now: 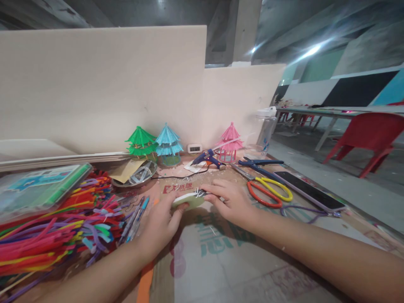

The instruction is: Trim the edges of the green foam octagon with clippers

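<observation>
Both forearms are reaching in from the near edge over the printed cardboard sheet (227, 256) that is covering the tabletop. The left hand (159, 221) and the right hand (232, 202) are meeting at the middle of the sheet, where they are holding a pale, flat round disc (188, 199) between them; the left thumb is pressing on its near-left edge and the right fingers (211, 190) are curling over its far-right edge, so both sets of fingers are grasping the disc. Thin white strands are sticking out of it. To the near left a heap of coloured pipe cleaners (59, 229) is lying beside a few pens (135, 219). Just right of the right hand, red-and-yellow scissors (268, 191) are lying next to a dark phone (307, 190). Farther away, a metal dish (135, 176) is sitting to the left, a blue glue gun (206, 159) in the middle and blue pliers (260, 162) to the right. At the far edge, three small pavilion models are standing against the pale board: green (140, 143), light blue (168, 145) and pink (231, 141), with a clear water bottle (266, 128) to the right
</observation>
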A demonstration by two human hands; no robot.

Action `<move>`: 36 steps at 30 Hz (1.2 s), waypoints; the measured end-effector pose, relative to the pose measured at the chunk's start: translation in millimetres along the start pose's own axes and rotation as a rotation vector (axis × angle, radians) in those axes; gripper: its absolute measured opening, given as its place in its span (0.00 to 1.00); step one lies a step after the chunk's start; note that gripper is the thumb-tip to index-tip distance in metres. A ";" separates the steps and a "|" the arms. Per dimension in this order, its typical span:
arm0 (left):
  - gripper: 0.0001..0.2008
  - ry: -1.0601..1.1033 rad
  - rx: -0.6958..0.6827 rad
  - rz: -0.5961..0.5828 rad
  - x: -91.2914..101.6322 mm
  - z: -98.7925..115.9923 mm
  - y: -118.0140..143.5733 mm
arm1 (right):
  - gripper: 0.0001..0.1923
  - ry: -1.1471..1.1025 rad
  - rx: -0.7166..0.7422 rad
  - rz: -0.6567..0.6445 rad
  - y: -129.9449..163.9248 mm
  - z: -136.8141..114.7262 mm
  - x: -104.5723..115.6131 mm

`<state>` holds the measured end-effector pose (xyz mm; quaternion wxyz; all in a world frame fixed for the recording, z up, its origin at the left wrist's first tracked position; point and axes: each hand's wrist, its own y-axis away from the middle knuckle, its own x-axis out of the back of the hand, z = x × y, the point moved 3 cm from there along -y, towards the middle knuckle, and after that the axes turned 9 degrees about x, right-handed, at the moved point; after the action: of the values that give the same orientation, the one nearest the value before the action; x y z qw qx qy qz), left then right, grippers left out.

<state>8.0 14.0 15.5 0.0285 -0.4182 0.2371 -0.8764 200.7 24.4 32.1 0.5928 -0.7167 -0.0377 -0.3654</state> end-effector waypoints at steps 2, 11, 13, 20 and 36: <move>0.11 -0.012 -0.001 -0.010 -0.3 0.4 0.3 | 0.21 0.005 0.012 -0.003 -0.5 -1.3 0.3; 0.10 0.026 0.015 -0.037 -1.2 0.6 -1.5 | 0.21 0.020 0.026 -0.007 -1.3 -2.0 2.1; 0.10 0.036 0.021 -0.042 -1.1 1.9 -1.5 | 0.20 -0.016 -0.001 -0.016 -0.6 -1.1 0.5; 0.14 0.290 0.217 -0.006 -1.8 -5.1 -5.6 | 0.15 -0.401 -0.507 0.131 8.0 19.4 -14.3; 0.17 0.462 0.256 -0.089 -6.3 -10.7 -11.5 | 0.13 -0.774 -0.738 -0.068 9.0 20.6 -34.0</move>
<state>5.8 29.9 10.2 -0.0124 -0.2103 0.1057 -0.9718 190.0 52.7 4.8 0.2321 -0.9582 -0.1456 -0.0824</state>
